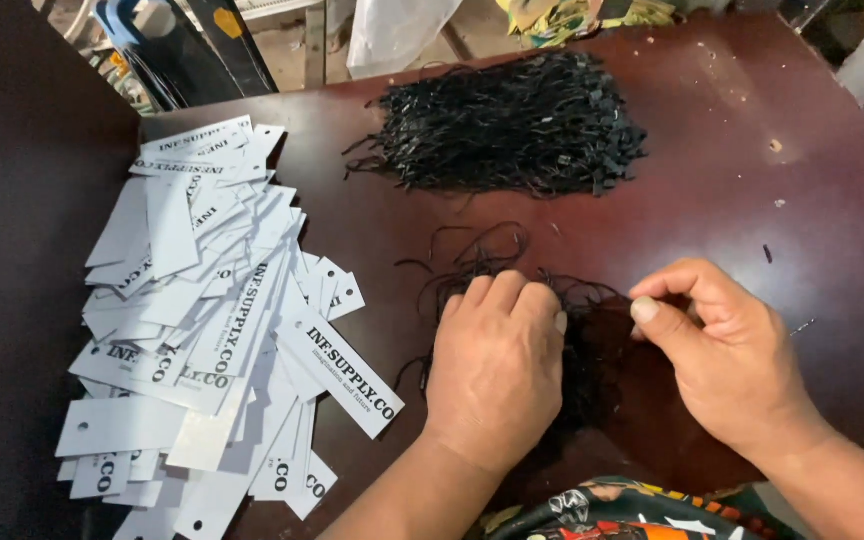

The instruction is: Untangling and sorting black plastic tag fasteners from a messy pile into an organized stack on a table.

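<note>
Inspector A: We log the dark wooden table [732, 190], then the spread of white hang tags [202, 330] at its left side.

Inspector B: At the table's far middle we note a large heap of black tag strings [512, 125]; a small bunch [492, 265] lies near its front edge.

Inspector A: Left hand [497, 365] rests on that bunch, fingers curled. Right hand [727, 350] pinches thumb to forefinger; we cannot tell what it grips.

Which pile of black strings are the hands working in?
The small loose pile at the near edge, under both hands; the big pile lies untouched farther back.
</note>
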